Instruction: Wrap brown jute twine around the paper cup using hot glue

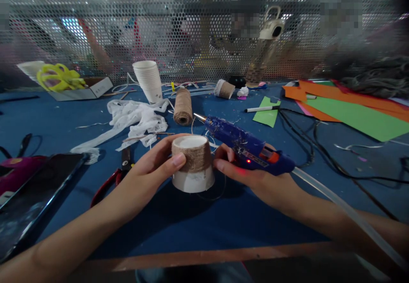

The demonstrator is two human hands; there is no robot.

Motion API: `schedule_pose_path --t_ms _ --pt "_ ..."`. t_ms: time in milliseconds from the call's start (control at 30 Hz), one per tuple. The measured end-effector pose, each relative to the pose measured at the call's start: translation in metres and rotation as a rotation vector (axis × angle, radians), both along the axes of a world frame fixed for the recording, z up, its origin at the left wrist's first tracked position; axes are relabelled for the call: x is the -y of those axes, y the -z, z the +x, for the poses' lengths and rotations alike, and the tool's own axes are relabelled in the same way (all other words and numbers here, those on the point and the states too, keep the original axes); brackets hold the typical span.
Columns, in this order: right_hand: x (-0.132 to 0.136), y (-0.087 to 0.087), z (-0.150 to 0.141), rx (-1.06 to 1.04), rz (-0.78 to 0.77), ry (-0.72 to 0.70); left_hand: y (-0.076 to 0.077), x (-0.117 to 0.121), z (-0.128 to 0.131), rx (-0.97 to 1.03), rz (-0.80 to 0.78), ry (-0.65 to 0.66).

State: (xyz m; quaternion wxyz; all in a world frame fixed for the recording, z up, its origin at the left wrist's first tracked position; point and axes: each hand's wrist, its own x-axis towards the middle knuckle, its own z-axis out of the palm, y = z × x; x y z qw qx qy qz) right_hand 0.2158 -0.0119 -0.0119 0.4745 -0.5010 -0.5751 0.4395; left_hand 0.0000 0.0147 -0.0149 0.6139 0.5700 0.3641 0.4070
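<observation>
My left hand grips a paper cup, its thumb pressed on the near side. The cup stands narrow end up, and brown jute twine wraps its upper part; white paper shows below. In my right hand is a blue hot glue gun, its metal nozzle pointing up and left above the cup. A small red light glows on its side, and a translucent glue stick sticks out of its back end. The right fingertips are curled close to the cup's right side; contact is unclear. Behind the cup lies a twine roll.
White ribbon and stacked paper cups are at back left. Red-handled cutters and a phone lie left. A twine-wrapped cup, marker, coloured sheets and black cables occupy the right.
</observation>
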Motion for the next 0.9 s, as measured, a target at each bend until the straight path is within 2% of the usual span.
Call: schedule_pose_path --t_ms 333,533,633,767,900 --pt "0.0 0.006 0.001 -0.05 0.038 -0.02 0.001 0.0 0.0 -0.004 0.008 -0.014" --pt "0.001 0.008 0.0 -0.021 0.076 0.043 0.002 0.001 0.0 0.005 -0.011 -0.015" --pt "0.001 0.01 0.0 0.007 0.087 0.08 0.0 0.003 0.001 0.055 -0.106 -0.001" --pt "0.003 0.012 0.0 -0.009 0.157 0.039 -0.001 0.005 0.002 0.093 -0.25 0.04" --pt "0.005 0.01 0.0 -0.013 0.19 -0.026 0.003 0.003 0.001 0.041 -0.162 0.1"
